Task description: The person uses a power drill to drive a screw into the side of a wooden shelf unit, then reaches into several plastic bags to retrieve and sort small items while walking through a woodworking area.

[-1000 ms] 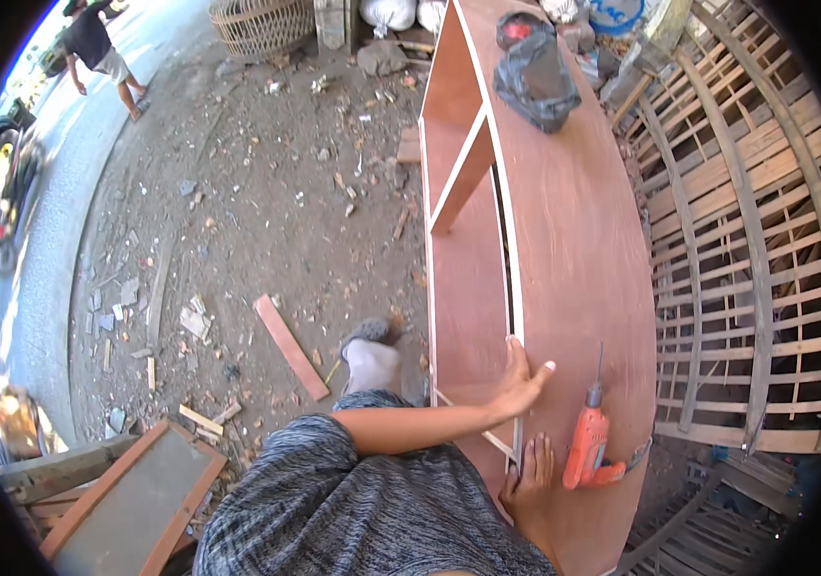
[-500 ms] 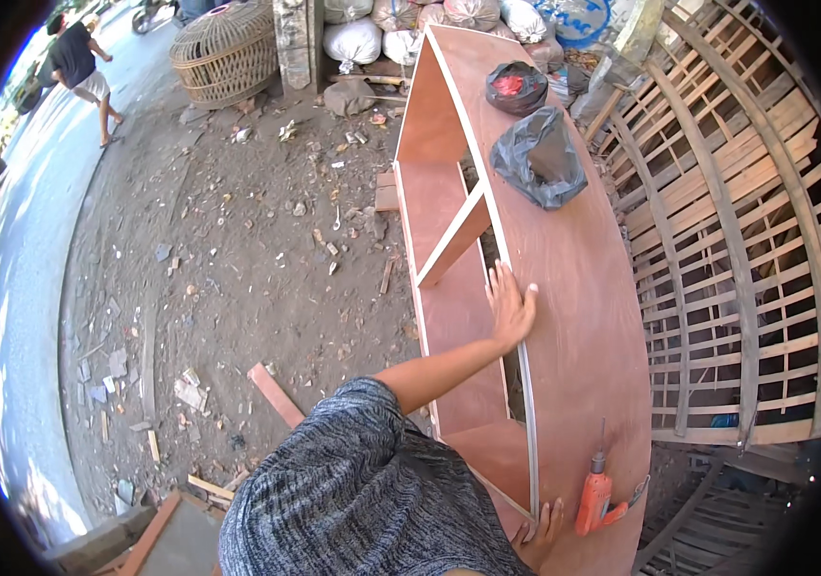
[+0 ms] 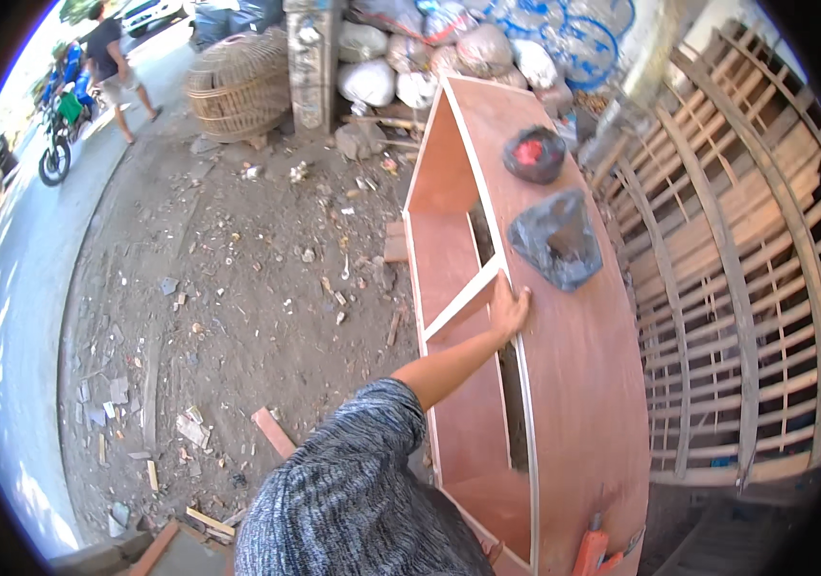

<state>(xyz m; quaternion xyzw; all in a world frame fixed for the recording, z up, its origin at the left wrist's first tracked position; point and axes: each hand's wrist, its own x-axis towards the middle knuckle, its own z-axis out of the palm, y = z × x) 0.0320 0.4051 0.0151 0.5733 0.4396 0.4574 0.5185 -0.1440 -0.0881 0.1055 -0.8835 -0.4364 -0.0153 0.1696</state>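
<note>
the orange drill (image 3: 590, 554) lies near me on the long wooden cabinet (image 3: 578, 384). my left hand (image 3: 507, 309) rests open on its front edge. beyond sit a grey bag (image 3: 558, 240), a black bag with red inside (image 3: 534, 154), then white sacks (image 3: 372, 82).

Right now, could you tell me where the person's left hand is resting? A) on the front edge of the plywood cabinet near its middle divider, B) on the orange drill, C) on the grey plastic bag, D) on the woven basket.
A: the left hand lies flat on the plywood cabinet edge by the middle divider, short of the grey plastic bag.
</note>
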